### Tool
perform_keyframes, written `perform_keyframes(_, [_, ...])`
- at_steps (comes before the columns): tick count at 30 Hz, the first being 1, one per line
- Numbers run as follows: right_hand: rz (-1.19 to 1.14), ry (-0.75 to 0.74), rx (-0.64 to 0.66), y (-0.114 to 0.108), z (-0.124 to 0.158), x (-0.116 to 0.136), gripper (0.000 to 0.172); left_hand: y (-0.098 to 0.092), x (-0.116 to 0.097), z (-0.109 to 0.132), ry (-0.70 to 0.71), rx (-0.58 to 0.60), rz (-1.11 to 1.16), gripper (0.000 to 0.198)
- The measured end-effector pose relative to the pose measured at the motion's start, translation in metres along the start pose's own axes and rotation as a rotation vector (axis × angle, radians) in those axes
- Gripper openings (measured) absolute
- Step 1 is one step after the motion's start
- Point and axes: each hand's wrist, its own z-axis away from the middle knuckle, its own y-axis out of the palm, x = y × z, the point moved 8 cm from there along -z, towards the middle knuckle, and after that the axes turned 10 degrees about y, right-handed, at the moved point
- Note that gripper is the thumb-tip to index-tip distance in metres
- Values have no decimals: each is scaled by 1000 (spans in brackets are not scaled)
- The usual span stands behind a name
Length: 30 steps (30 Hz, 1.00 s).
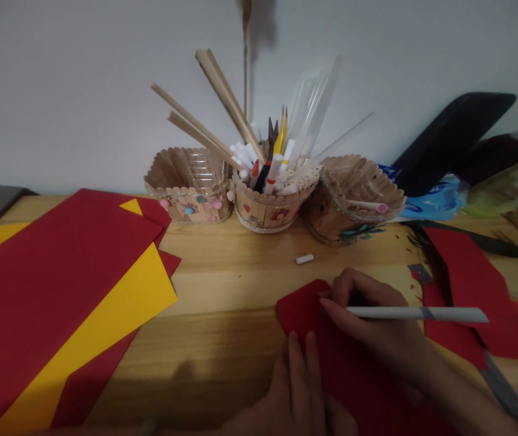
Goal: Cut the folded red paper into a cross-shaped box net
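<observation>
Nearest, the left hand (292,393) is lying low with its fingers extended and close together, gripping nothing as far as shows, and its fingertips are resting on a dark red paper sheet (352,372) near the left edge. That sheet is lying on the pale wooden tabletop (226,339), its angled end pointing away, its long axis running from upper left to lower right. Just beyond, the right hand (377,339) is curling, thumb and fingers pinching a slim white marker pen (413,313) over the sheet. The pen is pointing left, its long axis lying nearly level across the view, the blunt end sticking out to the right; the tip is too dark to make out. Off to the left, large red and yellow paper sheets (122,315) are overlapping; on the right, red paper offcuts (472,284) are lying in a heap. Beyond the sheet a small white cylindrical cap (305,259) is lying on its side. Farthest, three scalloped wooden-stick baskets (259,212) are standing by the wall, the middle one bristling with pens and sticks.
</observation>
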Motion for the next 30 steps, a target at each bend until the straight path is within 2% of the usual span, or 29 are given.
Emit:
perform_keyframes(9, [-16, 8, 3, 1, -1, -4, 27, -7, 11, -7, -43, -28, 4, 22])
perform_keyframes(18, [23, 13, 9, 2, -1, -5, 28, -8, 11, -7, -47, -44, -4, 24])
perform_keyframes(30, [81, -8, -4, 1, 1, -4, 28, -6, 17, -7, -171, -95, 96, 18])
